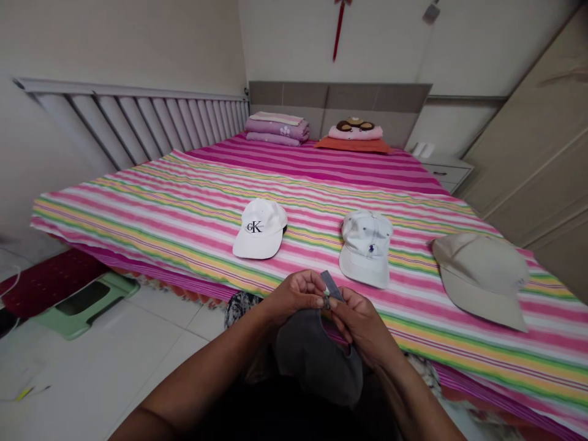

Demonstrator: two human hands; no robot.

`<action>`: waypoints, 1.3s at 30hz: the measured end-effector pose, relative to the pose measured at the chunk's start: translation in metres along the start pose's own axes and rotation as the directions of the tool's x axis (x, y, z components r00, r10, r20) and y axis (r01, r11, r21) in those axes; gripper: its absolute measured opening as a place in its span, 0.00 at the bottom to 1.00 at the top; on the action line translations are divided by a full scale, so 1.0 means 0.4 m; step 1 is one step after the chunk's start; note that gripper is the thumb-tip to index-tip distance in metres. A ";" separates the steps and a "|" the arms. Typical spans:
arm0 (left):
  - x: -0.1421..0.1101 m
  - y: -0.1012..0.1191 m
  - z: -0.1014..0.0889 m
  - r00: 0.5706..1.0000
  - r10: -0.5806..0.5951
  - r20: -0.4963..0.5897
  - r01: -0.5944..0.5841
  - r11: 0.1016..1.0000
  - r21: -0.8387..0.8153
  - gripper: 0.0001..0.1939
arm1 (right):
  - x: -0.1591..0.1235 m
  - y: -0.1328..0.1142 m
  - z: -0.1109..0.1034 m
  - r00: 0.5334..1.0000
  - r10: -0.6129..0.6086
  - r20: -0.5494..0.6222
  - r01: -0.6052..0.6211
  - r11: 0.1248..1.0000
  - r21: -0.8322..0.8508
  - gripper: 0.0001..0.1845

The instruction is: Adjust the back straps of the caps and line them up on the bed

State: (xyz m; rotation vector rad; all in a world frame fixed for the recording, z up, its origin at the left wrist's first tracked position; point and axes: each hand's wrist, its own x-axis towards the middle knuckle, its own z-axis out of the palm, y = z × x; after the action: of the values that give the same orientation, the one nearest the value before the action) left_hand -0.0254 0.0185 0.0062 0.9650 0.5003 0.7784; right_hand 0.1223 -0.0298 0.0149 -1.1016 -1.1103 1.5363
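Observation:
My left hand (303, 292) and my right hand (356, 312) meet over my lap, both closed on the back strap (334, 286) of a dark grey baseball cap (305, 346). The strap's loose end sticks up between my fingers, and a small buckle (326, 300) shows at my left thumb. Below the hands hangs the cap's crown, with the back opening facing up. On the bed ahead lie a white cap with "CK" lettering (264, 223), a pale cap with a small dark emblem (367, 245) and, to the right, a beige cap (482, 275).
A striped sheet (197, 214) covers the bed. Folded purple bedding (278, 130) and a pink pillow (356, 132) lie by the headboard (294, 95). Left on the floor is a green stool (87, 306). A white nightstand (445, 168) and a wardrobe (528, 141) stand right.

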 end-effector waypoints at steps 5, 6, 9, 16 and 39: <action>-0.012 0.001 0.013 0.980 0.192 -0.047 -0.159 0.907 0.389 0.14 | 0.005 -0.003 0.005 1.000 0.019 0.015 -0.022 0.980 0.196 0.17; -0.015 0.000 0.015 0.969 0.244 -0.049 -0.192 0.859 0.475 0.15 | 0.005 -0.004 0.007 1.000 0.023 0.015 -0.026 0.974 0.224 0.18; -0.021 -0.003 0.017 0.922 0.379 -0.080 -0.240 0.720 0.651 0.12 | 0.007 -0.005 0.018 1.000 0.024 -0.005 -0.022 0.964 0.266 0.15; -0.015 -0.018 0.007 0.923 0.294 -0.247 -0.204 0.921 0.333 0.12 | 0.007 0.003 0.023 0.994 -0.057 -0.095 0.076 0.975 0.210 0.15; -0.004 -0.060 0.009 0.962 0.129 -0.242 -0.193 0.946 -0.260 0.17 | 0.016 0.036 0.005 0.994 0.100 0.053 -0.112 0.903 0.414 0.11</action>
State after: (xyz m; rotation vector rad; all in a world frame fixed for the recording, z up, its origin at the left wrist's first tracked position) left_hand -0.0155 0.0074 -0.0128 0.6616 0.4910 1.0838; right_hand 0.1169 -0.0265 0.0004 -0.8554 -0.6995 1.7785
